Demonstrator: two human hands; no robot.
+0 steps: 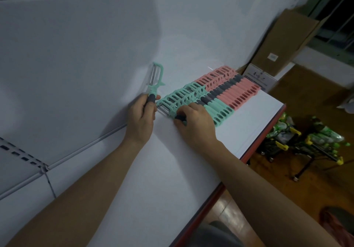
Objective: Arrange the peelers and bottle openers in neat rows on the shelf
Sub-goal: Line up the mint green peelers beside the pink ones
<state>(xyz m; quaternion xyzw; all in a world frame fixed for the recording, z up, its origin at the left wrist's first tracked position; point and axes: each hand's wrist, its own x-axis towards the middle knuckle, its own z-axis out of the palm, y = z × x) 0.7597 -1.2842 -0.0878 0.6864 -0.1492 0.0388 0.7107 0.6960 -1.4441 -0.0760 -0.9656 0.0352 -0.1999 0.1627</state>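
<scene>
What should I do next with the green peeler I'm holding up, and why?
Probably lay the mint peeler in your left hand flat beside the end peeler, blade facing the same way as the others. The mint row ends there, your right hand grips that end peeler, and bare shelf lies just next to it.

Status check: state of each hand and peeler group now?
pink row: flat, tightly packed.
mint row: flat, tightly packed.
end peeler: flat at mint row's near end.
right hand: curled on end peeler's grip.
held peeler: upright, blade up.
left hand: grips held peeler by its dark handle.
</scene>
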